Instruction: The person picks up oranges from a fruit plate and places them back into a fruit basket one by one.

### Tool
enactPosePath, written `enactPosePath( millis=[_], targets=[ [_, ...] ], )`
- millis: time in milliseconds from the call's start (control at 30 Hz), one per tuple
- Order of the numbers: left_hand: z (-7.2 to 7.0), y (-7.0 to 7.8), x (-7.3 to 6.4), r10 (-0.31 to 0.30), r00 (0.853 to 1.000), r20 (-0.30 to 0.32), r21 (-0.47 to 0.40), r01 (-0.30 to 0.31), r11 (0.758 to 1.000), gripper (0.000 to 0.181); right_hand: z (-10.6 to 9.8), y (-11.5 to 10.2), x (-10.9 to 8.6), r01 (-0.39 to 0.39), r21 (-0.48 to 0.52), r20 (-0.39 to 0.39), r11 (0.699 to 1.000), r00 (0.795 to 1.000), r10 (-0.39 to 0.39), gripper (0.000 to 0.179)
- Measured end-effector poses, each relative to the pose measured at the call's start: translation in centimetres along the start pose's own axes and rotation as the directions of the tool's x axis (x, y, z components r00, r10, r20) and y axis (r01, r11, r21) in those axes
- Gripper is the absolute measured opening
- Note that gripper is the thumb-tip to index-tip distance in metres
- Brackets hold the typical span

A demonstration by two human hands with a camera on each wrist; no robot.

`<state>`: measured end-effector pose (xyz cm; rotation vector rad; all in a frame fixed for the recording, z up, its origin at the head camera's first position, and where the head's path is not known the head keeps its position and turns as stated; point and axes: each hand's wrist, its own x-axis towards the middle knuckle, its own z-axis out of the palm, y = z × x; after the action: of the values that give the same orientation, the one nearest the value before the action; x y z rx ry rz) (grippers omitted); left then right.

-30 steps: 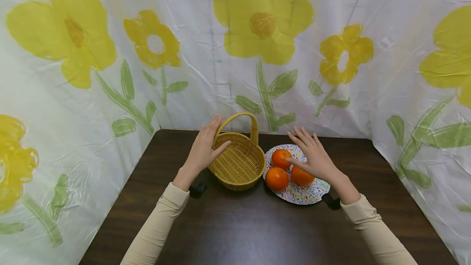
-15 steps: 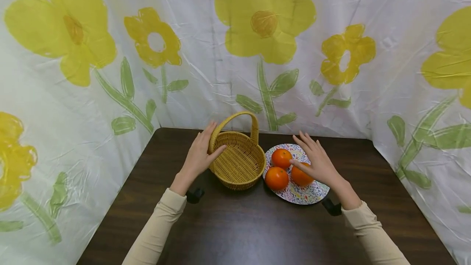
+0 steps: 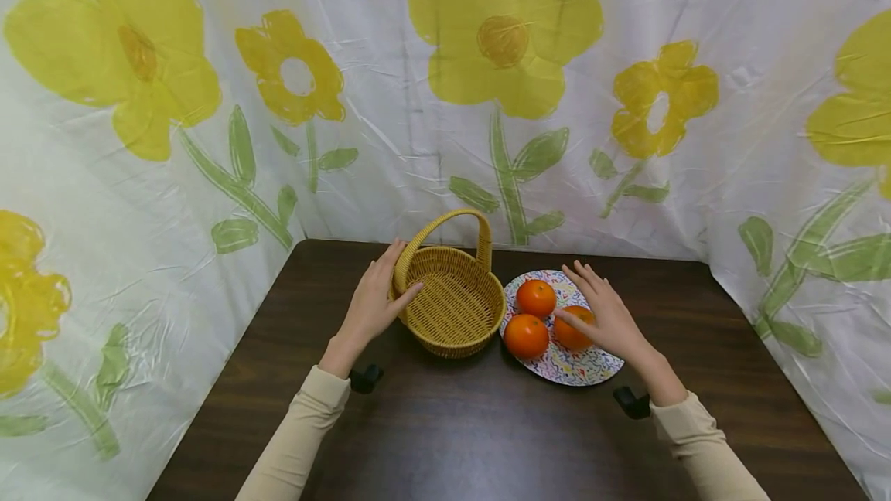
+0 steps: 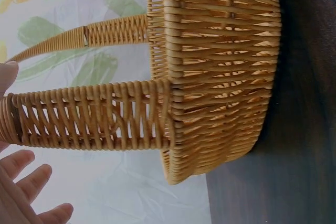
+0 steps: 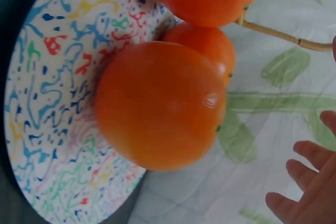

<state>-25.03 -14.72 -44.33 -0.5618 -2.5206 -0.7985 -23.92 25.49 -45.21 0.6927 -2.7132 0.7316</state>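
Observation:
A yellow wicker basket (image 3: 455, 342) with an arched handle (image 4: 94, 116) stands upright on the table, nothing inside it. At its left side is my left hand (image 3: 369, 300), fingers extended beside the handle and thumb pointing over the rim; whether it touches the basket I cannot tell. Right of the basket, a colourfully speckled plate (image 3: 599, 368) bears three oranges: one at the back (image 3: 536, 298), one at front left (image 3: 526, 337), one at right (image 3: 572, 337). My right hand (image 3: 605, 319) hovers beside the right orange (image 5: 160, 106), fingers spread; the right wrist view shows them apart from the fruit.
The dark wooden table (image 3: 445, 431) stretches in front of the basket and plate. A white curtain (image 3: 376, 168) with yellow flowers hangs behind and along both sides of the table. A black wrist camera (image 3: 365, 379) sits under the left wrist, another (image 3: 632, 403) under the right.
The left hand has lowered and shifted slightly left along the basket. The right hand has drifted right and down, uncovering more of the right orange. Basket, plate and oranges stay put.

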Motion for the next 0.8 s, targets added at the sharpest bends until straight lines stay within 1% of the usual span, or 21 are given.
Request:
enactPosePath(
  millis=[200, 367, 600, 800],
  targets=[
    [0.3, -0.5, -0.5, -0.006, 1.0, -0.009, -0.004, 0.006, 1.0, 0.077, 0.5, 0.5, -0.5, -0.029, 0.008, -0.006, 1.0, 1.0, 0.029, 0.077],
    [0.6, -0.7, -1.2, -0.042, 0.999, 0.019, -0.005, 0.042, 0.999, 0.08, 0.8, 0.8, -1.0, -0.06, 0.016, 0.004, 0.998, 0.998, 0.06, 0.076],
    [0.9, -1.2, -2.0, -0.086, 0.994, 0.066, 0.001, 0.086, 0.996, 0.083, 1.1, 1.1, -1.6, -0.125, 0.056, 0.043, 0.991, 0.991, 0.123, 0.076],
    [1.3, -1.6, -2.5, -0.113, 0.991, 0.076, -0.006, 0.113, 0.994, 0.082, 1.2, 1.2, -2.0, -0.131, 0.054, 0.029, 0.99, 0.991, 0.13, 0.075]
  ],
)
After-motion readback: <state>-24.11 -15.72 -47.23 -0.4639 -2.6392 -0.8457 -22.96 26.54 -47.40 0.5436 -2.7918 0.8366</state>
